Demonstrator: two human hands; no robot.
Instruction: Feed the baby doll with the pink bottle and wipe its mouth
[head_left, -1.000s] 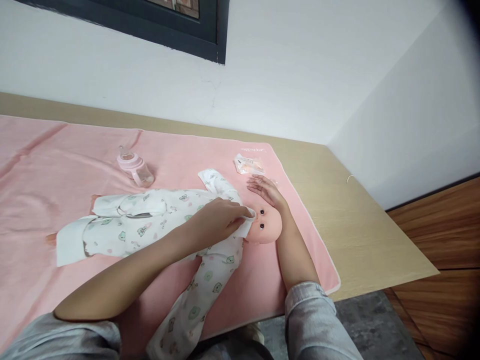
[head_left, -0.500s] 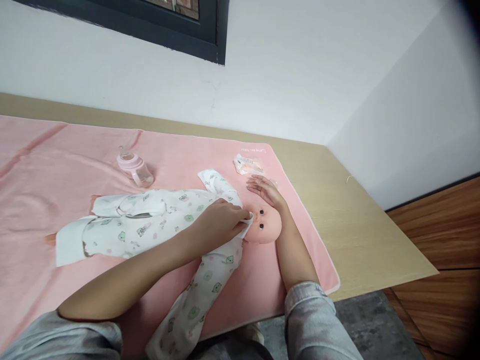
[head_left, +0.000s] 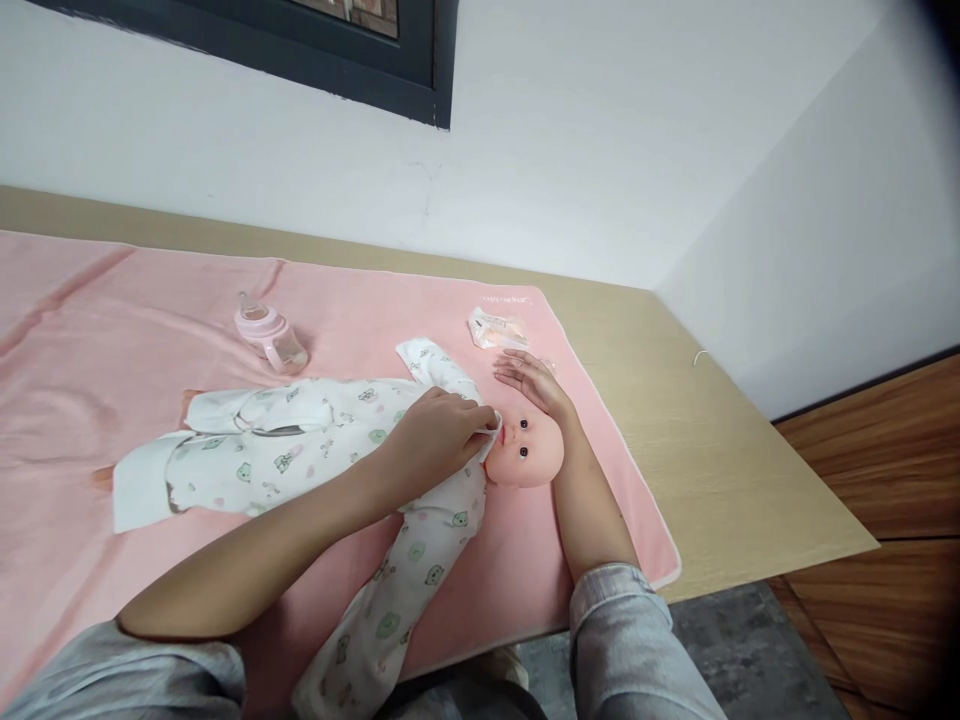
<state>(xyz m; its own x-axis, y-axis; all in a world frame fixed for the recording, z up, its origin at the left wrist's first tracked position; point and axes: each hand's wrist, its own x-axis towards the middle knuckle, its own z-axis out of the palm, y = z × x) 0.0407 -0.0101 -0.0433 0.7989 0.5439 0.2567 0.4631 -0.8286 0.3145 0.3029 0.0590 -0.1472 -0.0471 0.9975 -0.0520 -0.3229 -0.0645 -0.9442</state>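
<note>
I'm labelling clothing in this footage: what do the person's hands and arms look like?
The left hand and right hand wear no gloves; forearms are bare. The left sleeve and right sleeve are faded grey-blue, denim-like; the right shows a band-like cuff.

Plain room, kind unclear: pale table against white wall, dark-framed window far left, wood-grain panels right.

Ok so the left hand is easing back a little toward the feet of the doll, and the pinched white cloth edge is coming down too, so the mouth is peeking out where the cloth was covering it.
</note>
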